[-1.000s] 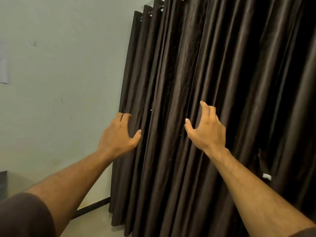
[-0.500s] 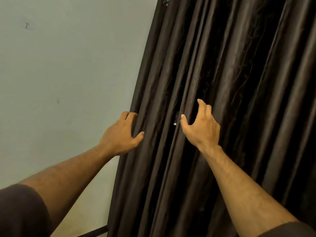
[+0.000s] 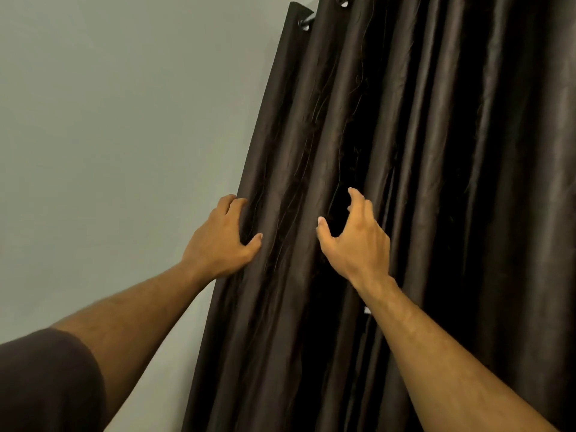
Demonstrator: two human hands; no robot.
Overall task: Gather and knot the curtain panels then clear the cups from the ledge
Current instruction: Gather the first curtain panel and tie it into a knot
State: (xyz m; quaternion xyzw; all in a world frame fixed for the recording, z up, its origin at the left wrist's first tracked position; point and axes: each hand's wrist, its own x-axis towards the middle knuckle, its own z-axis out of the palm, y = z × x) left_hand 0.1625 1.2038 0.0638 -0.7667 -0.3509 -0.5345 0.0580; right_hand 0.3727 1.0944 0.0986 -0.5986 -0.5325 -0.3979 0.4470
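Note:
A dark brown curtain (image 3: 420, 182) hangs in long pleats from metal eyelets over the right half of the view. My left hand (image 3: 221, 241) grips the curtain's left edge, fingers wrapped behind the outer fold and thumb on its front. My right hand (image 3: 355, 241) is a little to the right, held in front of a dark gap between two pleats with fingers and thumb spread and curved; it holds nothing. No cups or ledge are in sight.
A plain pale green wall (image 3: 124, 135) fills the left half. The end of the curtain rod (image 3: 304, 22) shows at the top beside the outer eyelet. A small white tag (image 3: 367, 310) peeks out by my right forearm.
The view has tilted upward, so the floor and skirting have dropped out of sight. My left hand keeps its hold on the curtain edge. My right hand has spread wider at a gap between pleats.

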